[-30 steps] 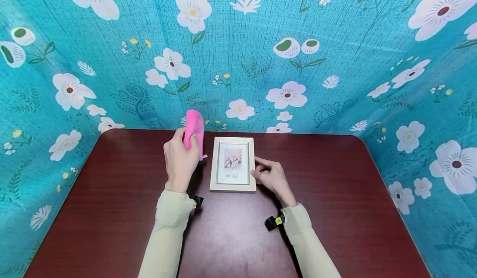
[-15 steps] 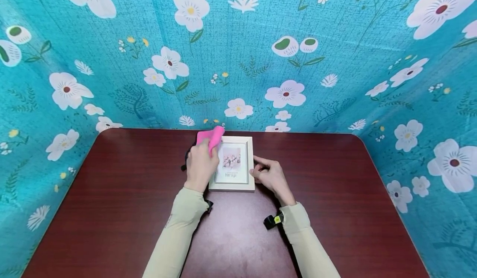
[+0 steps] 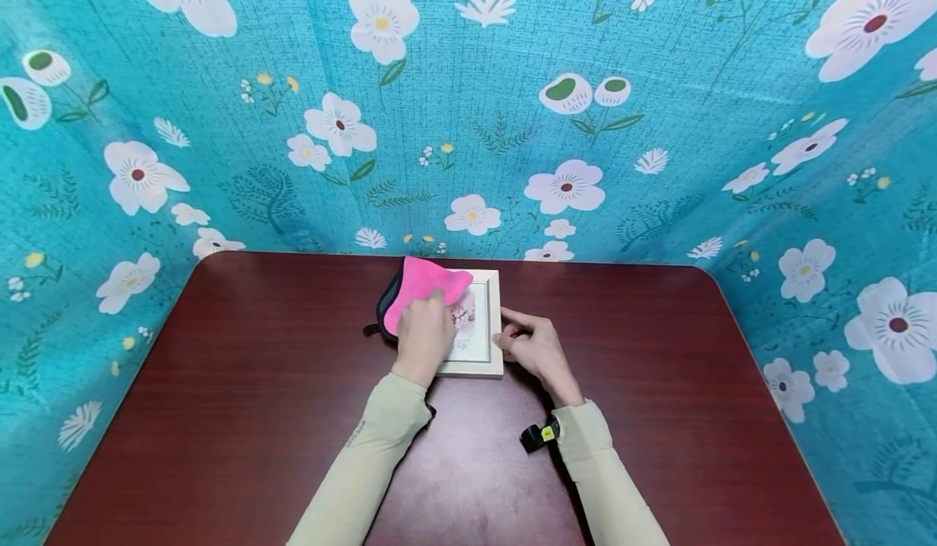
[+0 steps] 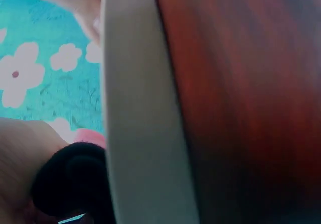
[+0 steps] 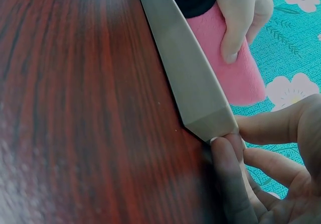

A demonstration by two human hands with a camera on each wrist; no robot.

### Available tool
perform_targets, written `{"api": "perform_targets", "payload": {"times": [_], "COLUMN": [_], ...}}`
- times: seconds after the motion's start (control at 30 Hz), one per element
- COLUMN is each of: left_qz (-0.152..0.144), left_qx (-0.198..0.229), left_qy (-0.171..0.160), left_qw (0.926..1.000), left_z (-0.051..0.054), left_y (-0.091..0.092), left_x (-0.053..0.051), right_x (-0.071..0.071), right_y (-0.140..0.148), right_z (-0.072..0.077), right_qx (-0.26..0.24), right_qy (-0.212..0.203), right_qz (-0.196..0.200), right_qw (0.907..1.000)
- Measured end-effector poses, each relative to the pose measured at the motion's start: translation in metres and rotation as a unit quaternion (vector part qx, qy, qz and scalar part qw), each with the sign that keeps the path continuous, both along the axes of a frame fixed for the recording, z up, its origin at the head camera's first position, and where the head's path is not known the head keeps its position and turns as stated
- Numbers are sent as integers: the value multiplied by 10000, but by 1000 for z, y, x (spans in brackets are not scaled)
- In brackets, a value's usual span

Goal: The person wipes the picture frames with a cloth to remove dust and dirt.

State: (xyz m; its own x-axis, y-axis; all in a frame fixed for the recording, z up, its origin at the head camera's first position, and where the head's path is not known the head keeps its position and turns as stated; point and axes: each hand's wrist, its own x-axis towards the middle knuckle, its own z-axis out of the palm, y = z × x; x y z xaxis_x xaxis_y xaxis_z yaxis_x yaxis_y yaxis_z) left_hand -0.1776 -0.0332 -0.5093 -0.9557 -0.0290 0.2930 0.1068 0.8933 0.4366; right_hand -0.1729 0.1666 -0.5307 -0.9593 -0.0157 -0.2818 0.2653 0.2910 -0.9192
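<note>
A pale picture frame [image 3: 494,310] with a glass front and a floral print lies on the table. My left hand [image 3: 424,330] holds a plush pink cloth [image 3: 417,280] with a dark edge and a black tab, over the frame's left half. In the right wrist view, the left thumb lies along the pink cloth [image 5: 215,48], beside the frame's side [image 5: 188,73]. My right hand [image 3: 538,349] pinches the frame's right edge, thumb against one side. The left half of the print is covered. In the left wrist view the frame's side [image 4: 143,108] fills the middle, with black cloth edging [image 4: 72,181] beside it.
The dark red wooden table [image 3: 256,383] has rounded back corners. Behind it and at both sides hangs a turquoise curtain [image 3: 439,98] with white flowers. A small black wrist camera [image 3: 538,436] sits at the right cuff.
My left hand has carried the pink cloth from left of the frame down and rightward onto its left half; the cloth now lies spread out. My right hand has stayed at the right edge.
</note>
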Motion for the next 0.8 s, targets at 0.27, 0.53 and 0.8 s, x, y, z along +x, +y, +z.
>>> {"api": "perform_targets", "payload": {"times": [0.27, 0.53, 0.8], "left_qz": [-174, -200, -150], "left_qx": [-344, -119, 114], "left_qy": [229, -67, -54], "left_qw": [9990, 9997, 9998], "left_z": [-1, 1, 1], "left_y": [7, 8, 10], "left_x": [1, 0, 0], "right_x": [0, 1, 1], "right_y": [-1, -1, -2], "right_z": [2, 3, 3], "right_qx": [47, 39, 107], "right_qy": [-7, -23, -4], "right_qz": [-17, -37, -47], "right_qw": [10000, 10000, 9999]}}
